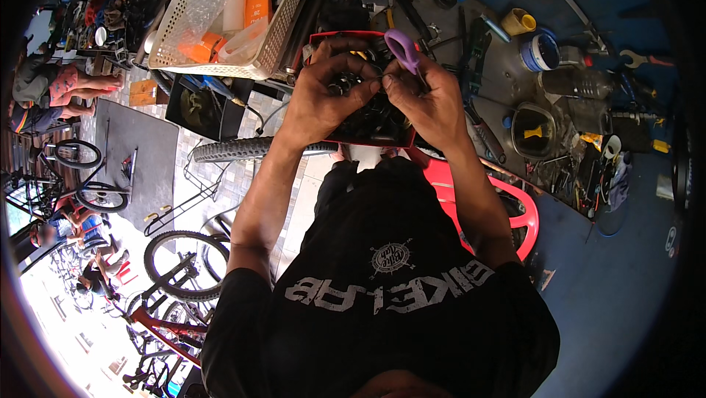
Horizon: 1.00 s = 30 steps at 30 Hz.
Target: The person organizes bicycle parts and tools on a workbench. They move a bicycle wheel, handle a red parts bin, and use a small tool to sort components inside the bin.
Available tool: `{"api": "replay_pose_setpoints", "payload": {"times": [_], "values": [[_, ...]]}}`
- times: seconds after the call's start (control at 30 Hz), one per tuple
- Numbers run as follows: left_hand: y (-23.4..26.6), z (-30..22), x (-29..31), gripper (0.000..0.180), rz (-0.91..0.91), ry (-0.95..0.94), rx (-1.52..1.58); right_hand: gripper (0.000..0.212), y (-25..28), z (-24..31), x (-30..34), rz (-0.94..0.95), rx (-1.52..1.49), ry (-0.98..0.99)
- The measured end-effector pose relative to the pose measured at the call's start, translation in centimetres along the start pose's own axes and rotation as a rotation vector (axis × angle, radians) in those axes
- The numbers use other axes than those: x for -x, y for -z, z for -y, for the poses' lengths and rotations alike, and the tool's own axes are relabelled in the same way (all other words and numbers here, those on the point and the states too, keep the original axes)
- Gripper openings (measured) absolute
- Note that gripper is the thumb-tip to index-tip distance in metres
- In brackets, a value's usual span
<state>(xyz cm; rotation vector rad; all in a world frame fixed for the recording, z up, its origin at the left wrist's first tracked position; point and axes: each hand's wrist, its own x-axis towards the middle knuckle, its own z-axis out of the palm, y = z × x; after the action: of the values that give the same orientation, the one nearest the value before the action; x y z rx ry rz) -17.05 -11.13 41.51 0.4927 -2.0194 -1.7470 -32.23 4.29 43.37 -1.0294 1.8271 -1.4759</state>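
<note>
My left hand [334, 89] and my right hand [432, 100] meet over a red box [408, 137] filled with small dark parts. Thumb and fingers of both hands are pinched close together, fingertips nearly touching. Whatever sits between them is too small to make out. Tucked in my right hand is a pair of scissors, its purple loop handle [401, 47] sticking up past the fingers; the blades are mostly hidden by the hand.
A cream plastic basket [213, 69] with packaging stands left of the box. Tools, bottles, a yellow cup [519, 22] and a black tub [535, 130] crowd the workbench at right. Below lie a red plastic chair [526, 225] and a bicycle tyre [243, 149]. People and bicycles are at far left.
</note>
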Motion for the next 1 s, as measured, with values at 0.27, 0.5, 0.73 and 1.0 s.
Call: {"api": "replay_pose_setpoints", "payload": {"times": [0.27,0.5,0.73,1.0], "values": [[-0.1,0.2,-0.1,0.018,-0.022,0.015,0.013,0.013,1.2,-1.1,0.5,0.021,-0.003,-0.007],[2.4,2.8,1.2,0.016,-0.146,0.007,-0.098,0.038,5.2,-3.1,2.0,0.005,-0.174,-0.002],[3.7,4.6,4.3,0.017,-0.158,-0.099,-0.472,0.043,8.4,-1.9,4.3,-0.08,0.109,0.037],[1.4,5.2,8.0,0.021,-0.152,-0.139,-0.795,0.017,6.7,-1.5,6.4,0.045,0.36,-0.034]]}}
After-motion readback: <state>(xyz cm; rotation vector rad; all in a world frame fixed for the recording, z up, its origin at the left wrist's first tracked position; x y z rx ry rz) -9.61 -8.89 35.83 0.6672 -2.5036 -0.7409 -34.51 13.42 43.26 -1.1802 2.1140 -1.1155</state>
